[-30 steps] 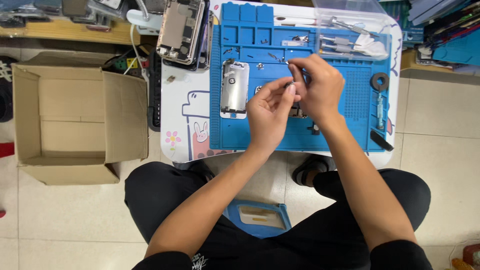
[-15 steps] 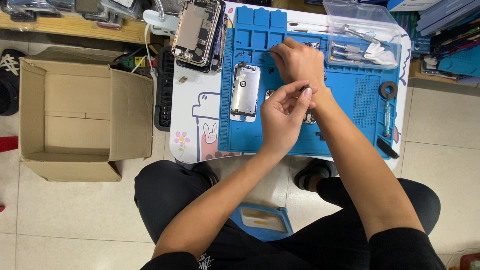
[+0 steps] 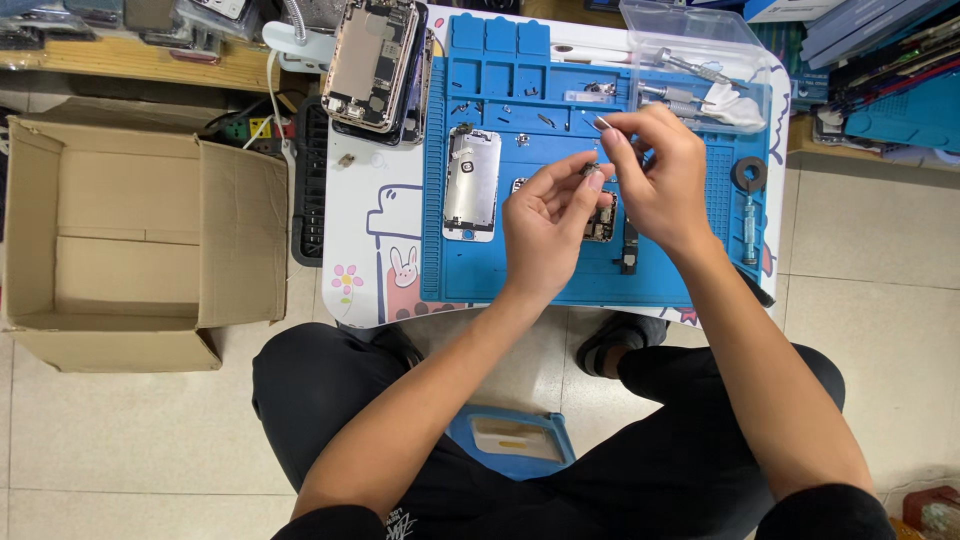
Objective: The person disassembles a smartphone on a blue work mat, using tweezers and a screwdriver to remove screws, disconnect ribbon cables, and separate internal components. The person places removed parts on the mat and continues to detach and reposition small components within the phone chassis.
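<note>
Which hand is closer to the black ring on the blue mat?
Right. The right hand is just left of the black ring; the left hand is farther left, beyond it.

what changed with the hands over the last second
The right hand lifted off the blue mat and now holds a thin tool up by its tip, beside the left hand, whose fingertips still pinch a small part. The silver phone plate, cardboard box and opened phones stayed put.
</note>
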